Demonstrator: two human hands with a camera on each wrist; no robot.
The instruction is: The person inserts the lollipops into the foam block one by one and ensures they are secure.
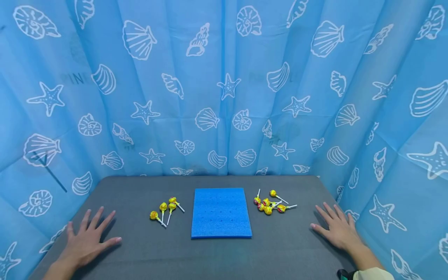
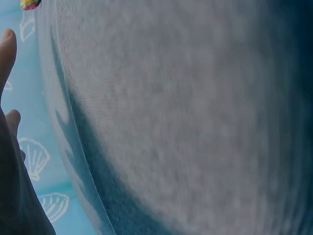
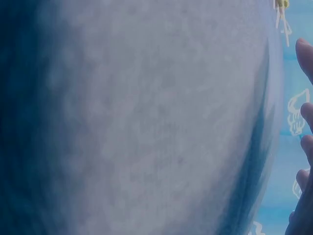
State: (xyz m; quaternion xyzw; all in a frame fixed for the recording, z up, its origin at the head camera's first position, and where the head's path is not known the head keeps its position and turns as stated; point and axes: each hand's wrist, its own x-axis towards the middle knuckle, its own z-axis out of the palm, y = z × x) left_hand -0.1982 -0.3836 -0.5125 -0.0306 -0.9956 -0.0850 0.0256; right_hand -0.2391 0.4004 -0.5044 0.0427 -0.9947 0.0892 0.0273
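My left hand (image 1: pixel 85 241) is at the left side of the grey table, fingers spread and holding nothing. On the right side my right hand (image 1: pixel 337 229) has its fingers spread too, with nothing in it. Between them lies a square blue foam board (image 1: pixel 221 214) with rows of small holes. Several yellow-wrapped lollipops (image 1: pixel 172 206) lie left of the board, nearer my left hand. Another loose cluster of lollipops (image 1: pixel 268 210), yellow with some red, lies right of the board. In the wrist views, parts of the left hand (image 2: pixel 12 161) and right hand (image 3: pixel 305 142) show at the edges.
A grey cloth-like surface covers the table (image 1: pixel 150 254). Blue curtains (image 1: pixel 224 97) printed with white shells and starfish hang behind it and along both sides. A dark band (image 1: pixel 344 274) and a pale sleeve (image 1: pixel 372 273) are at the right wrist.
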